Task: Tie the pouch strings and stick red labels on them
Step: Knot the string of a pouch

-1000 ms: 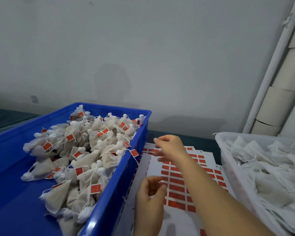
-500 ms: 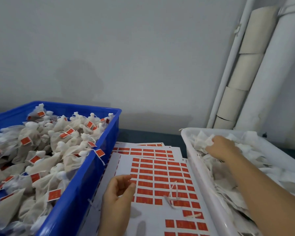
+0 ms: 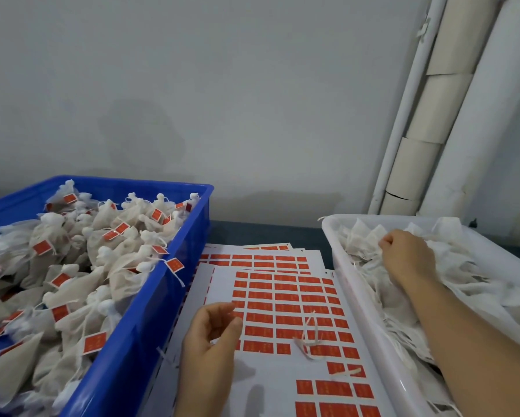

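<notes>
A blue crate point(image 3: 138, 335) stands on the left of the table point(image 3: 267, 233), heaped with tied pouches point(image 3: 81, 284), most of them carrying a red tag on the string. On the right stands a white tray point(image 3: 358, 299) full of untied pouches point(image 3: 478, 284), flat and crumpled together.

Between the two containers lie overlapping label sheets point(image 3: 270, 374), white backing printed with rows of red labels point(image 3: 285, 305). Some places in the near rows are bare. A few string scraps point(image 3: 308, 341) lie loose on the top sheet.

The right hand point(image 3: 409, 257) reaches into the far end of the white tray, knuckles up, its grip narrow, with the fingers curled down into the untied pouches. I cannot tell whether they actually hold one.

The left hand point(image 3: 210, 341) hovers over the near left part of the top sheet, just beside the blue crate. Its fingers are loosely curled and its grip is slack and holds nothing.

Pale pipes point(image 3: 433, 115) run up the wall at far right.
</notes>
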Available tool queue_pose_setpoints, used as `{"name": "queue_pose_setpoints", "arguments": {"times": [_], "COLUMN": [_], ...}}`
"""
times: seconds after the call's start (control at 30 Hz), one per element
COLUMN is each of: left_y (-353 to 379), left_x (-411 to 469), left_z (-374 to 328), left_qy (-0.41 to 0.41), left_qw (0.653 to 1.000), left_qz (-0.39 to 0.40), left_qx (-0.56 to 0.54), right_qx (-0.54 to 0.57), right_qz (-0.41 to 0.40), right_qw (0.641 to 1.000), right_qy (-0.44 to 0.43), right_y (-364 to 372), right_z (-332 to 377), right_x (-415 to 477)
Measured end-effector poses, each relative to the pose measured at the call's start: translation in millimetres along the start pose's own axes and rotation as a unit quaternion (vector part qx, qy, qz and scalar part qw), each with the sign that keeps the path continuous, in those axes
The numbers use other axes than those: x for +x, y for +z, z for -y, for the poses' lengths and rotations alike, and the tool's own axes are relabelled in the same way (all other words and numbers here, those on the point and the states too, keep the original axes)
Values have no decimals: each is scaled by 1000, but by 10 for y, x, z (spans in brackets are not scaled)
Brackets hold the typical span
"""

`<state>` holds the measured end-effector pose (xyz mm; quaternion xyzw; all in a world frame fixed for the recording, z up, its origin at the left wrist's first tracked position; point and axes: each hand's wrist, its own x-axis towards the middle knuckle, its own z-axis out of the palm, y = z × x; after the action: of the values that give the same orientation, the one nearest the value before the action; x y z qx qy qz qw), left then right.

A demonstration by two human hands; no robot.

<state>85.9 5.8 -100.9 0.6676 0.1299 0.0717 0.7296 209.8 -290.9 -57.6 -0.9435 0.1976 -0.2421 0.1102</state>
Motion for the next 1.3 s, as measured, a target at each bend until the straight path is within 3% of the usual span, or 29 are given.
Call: {"name": "queue_pose_setpoints", "arguments": {"times": [0.13, 0.33, 0.47, 0.57, 0.73, 0.93, 1.07, 1.17, 1.3], "left_y": [-4, 14, 8, 12, -19, -64, -20, -25, -35], "left_x": [3, -21, -24, -41, -126, -215, -145, -75, -50], "left_z": [12, 24, 3, -37, -184, -221, -88, 2, 18], "left_qy": [8, 18, 21, 36, 95, 117, 79, 39, 2], "left_qw": [1000, 1000, 1000, 999, 993, 977, 989, 996, 999], "left_qz": [-6, -4, 2, 9, 63, 174, 115, 54, 31], "left_qx": [4, 5, 4, -3, -17, -41, 38, 64, 31], "right_qx": [141, 330, 399, 417, 426, 384, 416, 475, 550], "right_qz": [-70, -156, -185, -120, 106, 226, 205, 200, 319], "right_qw": [987, 931, 898, 896, 883, 875, 874, 854, 771], "right_qy": [-9, 21, -29, -97, -166, -187, -142, -70, -41], "right_y": [-35, -202, -456, -684, -860, -634, -492, -438, -278], "right_z": [68, 303, 598, 927, 1322, 1429, 1320, 1168, 1005], "right_x": [24, 51, -18, -186, -741, -1524, -1721, -1741, -1883]}}
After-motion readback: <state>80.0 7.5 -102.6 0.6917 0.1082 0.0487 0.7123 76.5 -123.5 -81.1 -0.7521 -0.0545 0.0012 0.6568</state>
